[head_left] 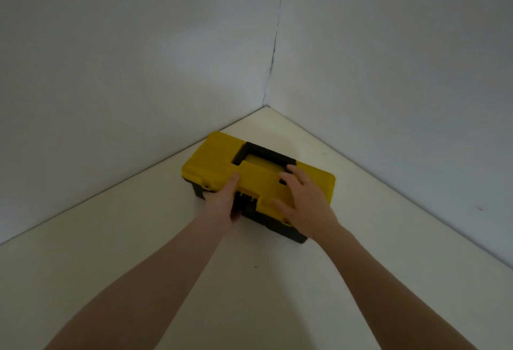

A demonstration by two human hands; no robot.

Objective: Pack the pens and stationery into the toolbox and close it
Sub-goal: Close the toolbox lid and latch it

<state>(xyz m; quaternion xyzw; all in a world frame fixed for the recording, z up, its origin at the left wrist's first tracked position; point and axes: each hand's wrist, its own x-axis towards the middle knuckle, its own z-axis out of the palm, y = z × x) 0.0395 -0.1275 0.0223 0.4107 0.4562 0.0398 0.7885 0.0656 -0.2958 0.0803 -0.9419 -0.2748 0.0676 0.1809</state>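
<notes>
A toolbox (213, 158) with a yellow lid, a black base and a black carry handle (270, 152) lies on the white table, lid down. My left hand (222, 199) grips its front edge beside the black latch (245, 205), thumb on the lid and fingers under the latch area. My right hand (305, 199) rests flat on the lid's right half with fingers spread, fingertips near the handle. No pens or stationery show outside the box; its contents are hidden.
The white table (138, 252) fits into a corner of two pale walls (138, 58). The toolbox sits close to the left wall, with bare tabletop in front of it and to its right.
</notes>
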